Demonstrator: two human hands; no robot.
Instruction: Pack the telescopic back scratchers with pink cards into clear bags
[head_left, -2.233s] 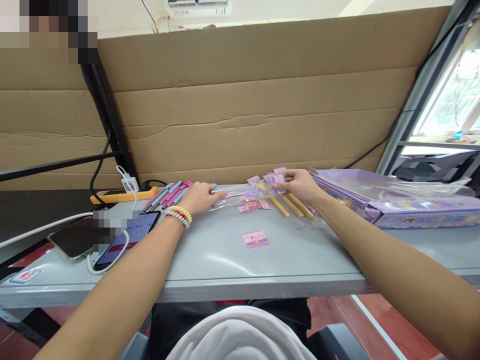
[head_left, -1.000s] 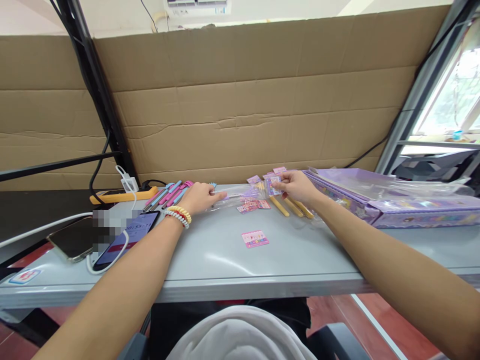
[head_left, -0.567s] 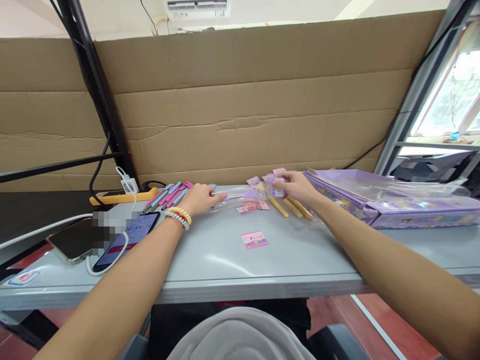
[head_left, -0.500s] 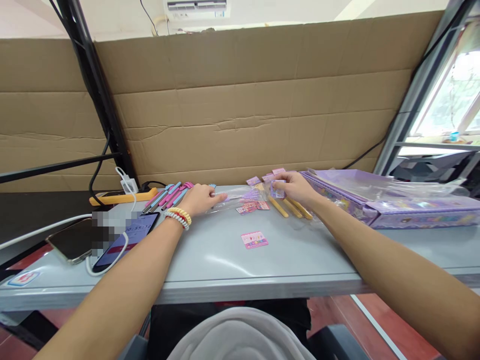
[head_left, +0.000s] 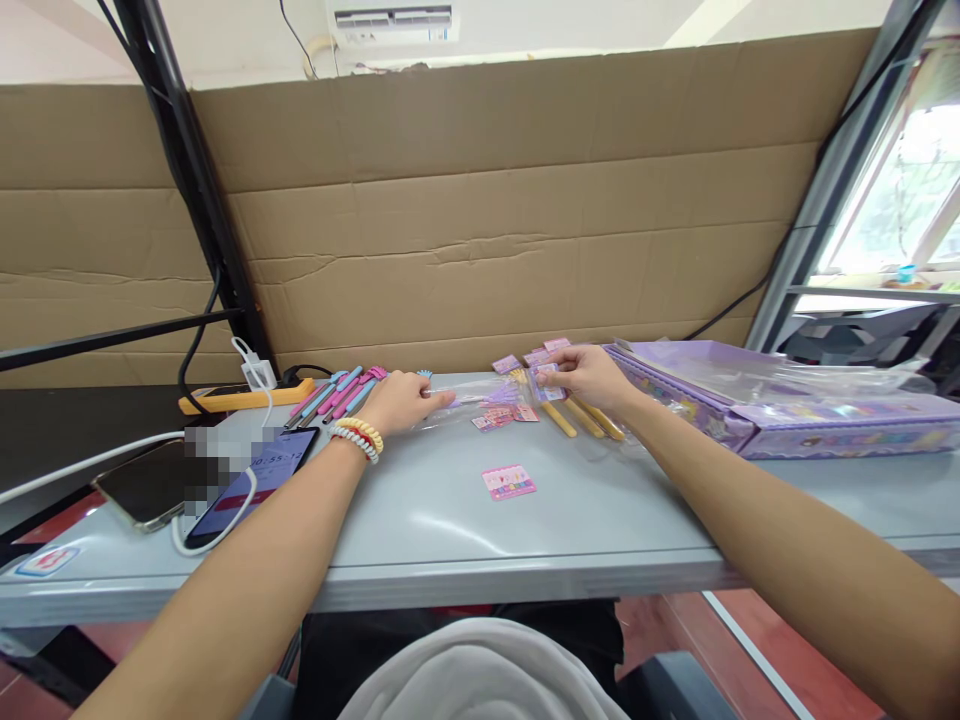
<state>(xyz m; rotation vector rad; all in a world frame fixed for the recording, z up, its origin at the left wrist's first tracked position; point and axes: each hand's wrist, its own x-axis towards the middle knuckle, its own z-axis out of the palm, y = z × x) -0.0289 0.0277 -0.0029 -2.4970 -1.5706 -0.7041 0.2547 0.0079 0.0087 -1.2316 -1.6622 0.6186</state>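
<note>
Grey table [head_left: 525,540]: left hand [head_left: 401,400] pressing clear bag [head_left: 469,398]; right hand [head_left: 589,372] pinching sticker card [head_left: 546,381].

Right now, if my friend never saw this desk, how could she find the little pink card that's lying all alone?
Start at the grey table in front of the cardboard wall. Between the left hand and right hand, look nearer the front edge for the pink sticker card. It lies flat alone on bare table, while the other small cards cluster farther back by the clear bag.
</note>
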